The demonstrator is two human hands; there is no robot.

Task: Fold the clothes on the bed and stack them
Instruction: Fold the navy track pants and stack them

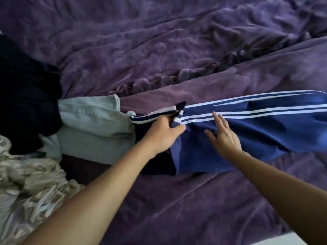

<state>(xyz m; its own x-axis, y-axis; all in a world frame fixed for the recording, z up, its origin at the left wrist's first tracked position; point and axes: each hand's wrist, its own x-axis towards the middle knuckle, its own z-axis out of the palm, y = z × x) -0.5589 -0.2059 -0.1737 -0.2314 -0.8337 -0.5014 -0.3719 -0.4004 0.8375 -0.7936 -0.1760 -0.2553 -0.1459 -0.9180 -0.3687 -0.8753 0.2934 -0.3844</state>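
A blue garment with white side stripes (256, 124) lies across the purple bed cover, stretching from the middle to the right edge. My left hand (162, 133) grips its left end, where a striped waistband (154, 115) and darker navy fabric bunch up. My right hand (223, 135) rests flat on the blue cloth with fingers spread, just right of the left hand. Pale grey-green trousers (95, 124) lie folded to the left, touching the waistband end.
A black garment (26, 92) is heaped at the far left, partly over the grey trousers. A cream patterned cloth (30, 184) is crumpled at the lower left. The rumpled purple bed cover (159, 50) fills the far side and the near middle.
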